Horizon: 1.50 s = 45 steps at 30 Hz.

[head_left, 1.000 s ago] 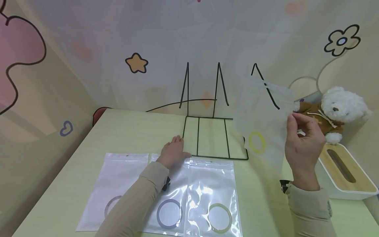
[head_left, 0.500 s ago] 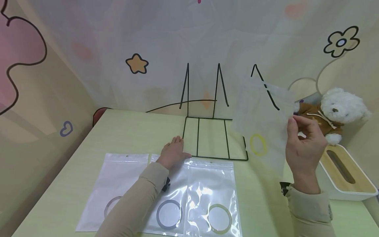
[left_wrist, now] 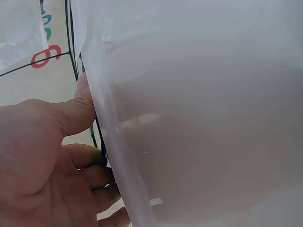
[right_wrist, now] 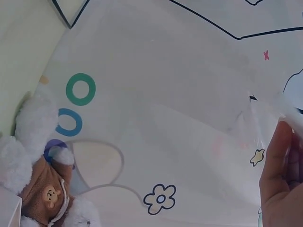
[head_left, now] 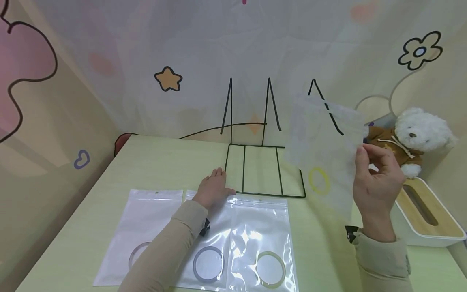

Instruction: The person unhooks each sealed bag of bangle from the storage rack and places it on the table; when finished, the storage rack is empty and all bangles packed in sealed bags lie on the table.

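My left hand [head_left: 213, 187] lies at the left front corner of a black wire rack [head_left: 243, 170]. Its fingers are straight and rest against the base, thumb spread along the front bar. My right hand [head_left: 377, 178] pinches the right edge of a translucent bag [head_left: 335, 156] between thumb and forefinger. A yellow ring [head_left: 311, 178] marks the bag low down. The bag hangs at the rack's right hook [head_left: 318, 89]; the hook's arm shows dark at its upper part. Whether the wire passes through a hole cannot be told. In the left wrist view, glossy plastic [left_wrist: 203, 113] fills much of the picture.
Flat on the table are a left bag [head_left: 153, 219], a middle bag [head_left: 215, 227] and a right bag [head_left: 260, 227], each with a ring mark. A tissue box [head_left: 446, 223] and a white plush bear [head_left: 419, 125] stand at right. A patterned curtain [head_left: 120, 81] hangs behind.
My right hand has drifted slightly right and down, still pinching the bag, whose yellow ring shifts slightly with it. My left hand has stayed on the rack.
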Tool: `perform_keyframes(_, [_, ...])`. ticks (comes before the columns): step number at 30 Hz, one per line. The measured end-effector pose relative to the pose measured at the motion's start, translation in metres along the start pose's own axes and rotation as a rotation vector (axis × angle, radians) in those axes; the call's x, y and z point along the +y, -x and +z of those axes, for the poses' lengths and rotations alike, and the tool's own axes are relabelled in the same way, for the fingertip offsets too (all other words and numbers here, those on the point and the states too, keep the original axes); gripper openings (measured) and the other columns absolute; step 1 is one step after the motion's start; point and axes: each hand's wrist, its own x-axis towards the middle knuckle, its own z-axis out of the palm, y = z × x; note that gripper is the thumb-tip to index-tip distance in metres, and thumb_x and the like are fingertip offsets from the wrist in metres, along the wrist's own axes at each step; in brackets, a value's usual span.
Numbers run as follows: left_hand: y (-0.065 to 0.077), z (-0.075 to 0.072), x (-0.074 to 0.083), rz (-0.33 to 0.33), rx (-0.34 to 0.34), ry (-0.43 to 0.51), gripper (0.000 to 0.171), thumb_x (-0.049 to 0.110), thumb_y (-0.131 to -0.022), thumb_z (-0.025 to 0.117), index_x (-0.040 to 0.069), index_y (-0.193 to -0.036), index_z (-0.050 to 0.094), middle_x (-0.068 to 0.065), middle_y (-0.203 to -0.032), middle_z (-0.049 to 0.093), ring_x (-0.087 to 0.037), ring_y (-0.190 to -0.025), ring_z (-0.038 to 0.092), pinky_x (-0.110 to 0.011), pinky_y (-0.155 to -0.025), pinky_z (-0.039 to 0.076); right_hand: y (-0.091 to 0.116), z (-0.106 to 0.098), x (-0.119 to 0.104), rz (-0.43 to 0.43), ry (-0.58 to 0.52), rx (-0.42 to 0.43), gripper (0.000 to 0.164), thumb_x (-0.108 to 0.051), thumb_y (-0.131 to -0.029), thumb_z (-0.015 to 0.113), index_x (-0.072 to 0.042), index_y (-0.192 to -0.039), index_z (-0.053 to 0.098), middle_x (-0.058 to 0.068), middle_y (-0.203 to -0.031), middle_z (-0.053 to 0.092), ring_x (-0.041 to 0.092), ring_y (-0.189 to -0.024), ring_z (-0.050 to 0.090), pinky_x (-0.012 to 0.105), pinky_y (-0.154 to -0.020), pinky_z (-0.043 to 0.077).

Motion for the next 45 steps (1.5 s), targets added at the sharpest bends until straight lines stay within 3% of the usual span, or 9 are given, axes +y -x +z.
perform_keyframes(12, [-0.002,0.001,-0.001,0.008,0.001,-0.006,0.086,0.049,-0.094,0.058,-0.004,-0.151,0.023,-0.020,-0.159,0.014,-0.033,-0.147,0.012,-0.047,-0.117,0.018,0.003,-0.002,-0.005,-0.002,0.002,-0.008,0.026,-0.021,-0.094,0.065,0.000,-0.107,0.071,-0.019,-0.087,0.061,0.002,-0.074,0.056,0.011,-0.055,0.038])
perform_keyframes(20, [-0.002,-0.001,0.000,0.008,0.007,-0.001,0.086,0.049,-0.094,0.059,-0.005,-0.151,0.023,-0.021,-0.159,0.014,-0.033,-0.147,0.012,-0.048,-0.117,0.018,0.004,-0.002,-0.020,0.016,0.000,0.013,0.024,-0.013,-0.093,0.064,0.007,-0.105,0.069,-0.021,-0.084,0.058,-0.002,-0.073,0.053,0.010,-0.055,0.037])
perform_keyframes(36, [0.002,0.000,0.000,-0.004,0.002,-0.001,0.085,0.048,-0.094,0.058,-0.005,-0.151,0.024,-0.021,-0.158,0.014,-0.033,-0.147,0.012,-0.047,-0.117,0.018,0.007,-0.005,-0.006,-0.005,0.017,0.007,0.026,-0.020,-0.093,0.066,0.002,-0.107,0.071,-0.021,-0.087,0.060,0.001,-0.074,0.055,0.010,-0.055,0.039])
perform_keyframes(45, [-0.001,0.002,0.000,0.002,0.006,0.002,0.086,0.049,-0.094,0.058,-0.004,-0.151,0.022,-0.020,-0.159,0.013,-0.032,-0.147,0.011,-0.047,-0.117,0.017,0.009,-0.007,-0.024,0.022,0.014,0.034,0.024,-0.013,-0.092,0.065,0.006,-0.105,0.070,-0.021,-0.086,0.059,-0.001,-0.074,0.054,0.010,-0.056,0.038])
